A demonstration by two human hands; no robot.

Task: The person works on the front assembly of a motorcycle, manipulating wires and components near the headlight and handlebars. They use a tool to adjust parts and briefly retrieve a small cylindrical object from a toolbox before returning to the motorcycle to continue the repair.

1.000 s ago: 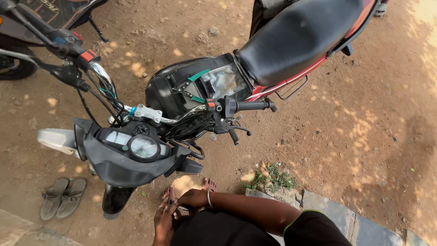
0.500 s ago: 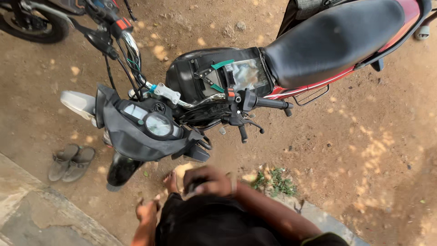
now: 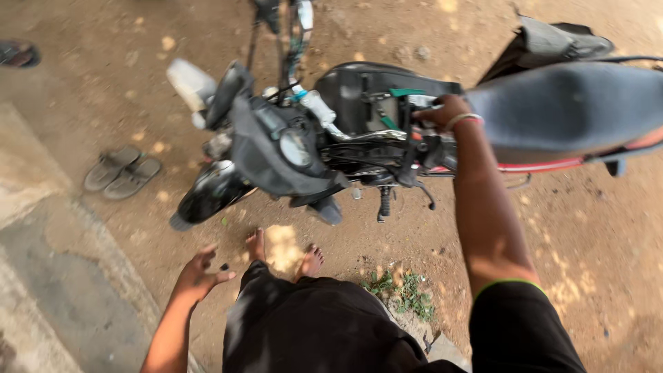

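Observation:
A black motorcycle (image 3: 359,90) stands on dirt in front of me, its handlebars turned and the instrument cowl (image 3: 293,148) facing me. My right hand (image 3: 445,110), a bangle on its wrist, reaches up and rests on the rear of the fuel tank, just ahead of the dark seat (image 3: 566,103). Its fingers are curled and blurred, so the grip is unclear. My left hand (image 3: 200,273) hangs low over the ground beside my left foot, fingers spread and holding nothing. The black handlebar grip (image 3: 385,204) points toward me below the tank.
A pair of grey sandals (image 3: 121,173) lies left of the front wheel (image 3: 207,190). My bare feet (image 3: 257,243) stand on the dirt. A concrete slab (image 3: 41,228) borders the left side. A small weed patch (image 3: 404,290) grows by my right leg.
My right hand has gone up from in front of my body to the fuel tank. My left hand has swung out to the left and opened. The view has shifted closer to the bike.

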